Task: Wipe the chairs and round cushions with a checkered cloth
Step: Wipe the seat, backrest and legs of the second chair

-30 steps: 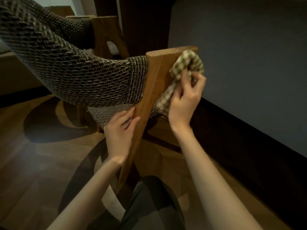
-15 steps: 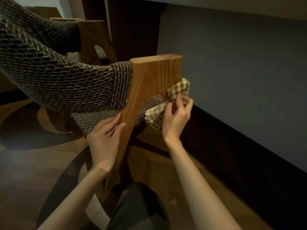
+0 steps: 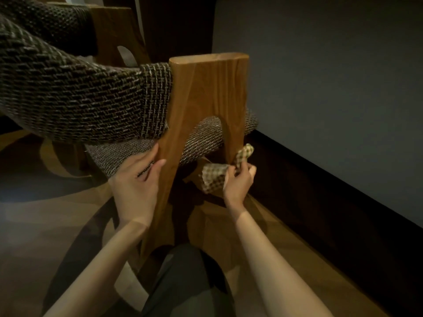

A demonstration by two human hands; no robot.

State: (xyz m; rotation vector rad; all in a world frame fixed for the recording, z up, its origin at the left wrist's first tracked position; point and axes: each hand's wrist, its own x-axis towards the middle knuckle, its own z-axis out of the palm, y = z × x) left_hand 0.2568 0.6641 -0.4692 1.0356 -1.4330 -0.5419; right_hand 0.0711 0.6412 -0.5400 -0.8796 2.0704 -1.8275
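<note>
Against chair leg (image 3: 233,143), right hand (image 3: 238,181) gripping checkered cloth (image 3: 214,177)

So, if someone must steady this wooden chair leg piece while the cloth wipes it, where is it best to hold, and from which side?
Probably the left branch of the forked wooden leg, below the woven cushion, reached from the left. That branch is flat and narrow enough to clasp, and the left hand already rests there. This leaves the right branch to the right hand and its checkered cloth.
</note>
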